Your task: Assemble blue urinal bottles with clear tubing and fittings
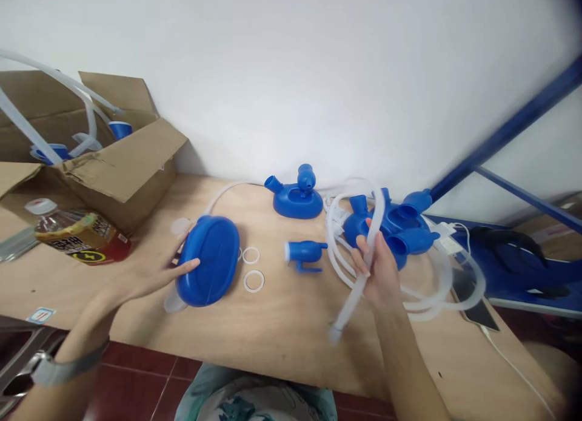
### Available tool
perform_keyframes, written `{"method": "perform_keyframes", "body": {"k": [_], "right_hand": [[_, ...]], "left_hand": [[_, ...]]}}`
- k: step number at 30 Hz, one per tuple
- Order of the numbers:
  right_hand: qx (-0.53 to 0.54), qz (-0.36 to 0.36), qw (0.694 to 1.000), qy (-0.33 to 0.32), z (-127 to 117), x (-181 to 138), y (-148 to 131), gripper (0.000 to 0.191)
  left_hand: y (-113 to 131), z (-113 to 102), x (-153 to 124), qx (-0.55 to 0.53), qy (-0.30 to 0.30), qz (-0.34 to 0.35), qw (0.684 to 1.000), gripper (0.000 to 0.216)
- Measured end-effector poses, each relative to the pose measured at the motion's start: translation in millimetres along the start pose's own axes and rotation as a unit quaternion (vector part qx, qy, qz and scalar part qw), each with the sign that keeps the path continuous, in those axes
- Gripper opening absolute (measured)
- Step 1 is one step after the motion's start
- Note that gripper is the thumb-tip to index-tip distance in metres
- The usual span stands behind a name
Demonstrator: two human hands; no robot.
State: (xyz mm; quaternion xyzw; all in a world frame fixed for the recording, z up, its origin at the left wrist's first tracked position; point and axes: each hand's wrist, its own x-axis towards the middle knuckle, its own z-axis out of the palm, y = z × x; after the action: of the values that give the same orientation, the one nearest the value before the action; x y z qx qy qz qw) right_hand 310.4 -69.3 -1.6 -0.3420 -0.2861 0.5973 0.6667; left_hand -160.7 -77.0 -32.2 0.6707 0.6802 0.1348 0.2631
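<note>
My left hand [161, 272] grips a blue plastic urinal bottle [209, 260] at its left side, thumb across the flat face and the other fingers partly hidden behind. My right hand [379, 266] is closed around a translucent white hose [352, 306], whose free end points down toward the table's front edge. Between my hands lie a blue spout piece [305, 251] on its side and white sealing rings [253, 281]. Behind them, against the wall, stands another blue urinal bottle [297, 201] with a spout piece on top.
An open cardboard box [131, 160] with hoses and blue parts stands at the left, a drink bottle [82, 233] before it. More blue spout pieces [409, 239] and coiled hose are piled right, beside a phone [482, 312] and white adapter [448, 242]. A blue metal frame [509, 124] borders the table.
</note>
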Motion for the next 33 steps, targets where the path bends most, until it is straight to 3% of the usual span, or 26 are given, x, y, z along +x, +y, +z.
{"method": "perform_keyframes", "body": {"k": [2,4,8,11,15,19,24,29,33], "right_hand": [[0.03,0.004,1.0,0.009,3,11,9,0.045],[0.064,0.033,0.997,0.008,1,19,17,0.042],[0.077,0.037,0.996,0.02,-11,27,31,0.057],[0.036,0.022,0.999,0.034,-24,29,40,0.058],[-0.042,0.015,0.999,0.008,-41,33,52,0.056],[-0.13,0.009,0.991,0.01,-54,35,59,0.074],[-0.148,0.016,0.987,0.052,-69,39,59,0.085],[-0.022,0.014,0.995,0.093,-84,44,57,0.071],[0.067,0.034,0.997,0.013,-90,42,64,0.046]], "left_hand": [[2,25,-10,-0.149,0.026,-0.056,0.987,0.114],[12,40,-17,-0.256,0.068,-0.092,0.96,0.119],[43,39,-16,-0.313,0.172,-0.061,0.932,0.101],[70,24,5,-0.216,0.259,0.001,0.941,0.091],[95,19,58,0.038,0.33,0.127,0.935,0.078],[95,37,107,0.234,0.294,0.216,0.901,0.071],[78,67,135,0.322,0.223,0.268,0.88,0.066],[66,90,143,0.303,0.216,0.274,0.887,0.063],[62,101,152,0.298,0.207,0.286,0.887,0.06]]}}
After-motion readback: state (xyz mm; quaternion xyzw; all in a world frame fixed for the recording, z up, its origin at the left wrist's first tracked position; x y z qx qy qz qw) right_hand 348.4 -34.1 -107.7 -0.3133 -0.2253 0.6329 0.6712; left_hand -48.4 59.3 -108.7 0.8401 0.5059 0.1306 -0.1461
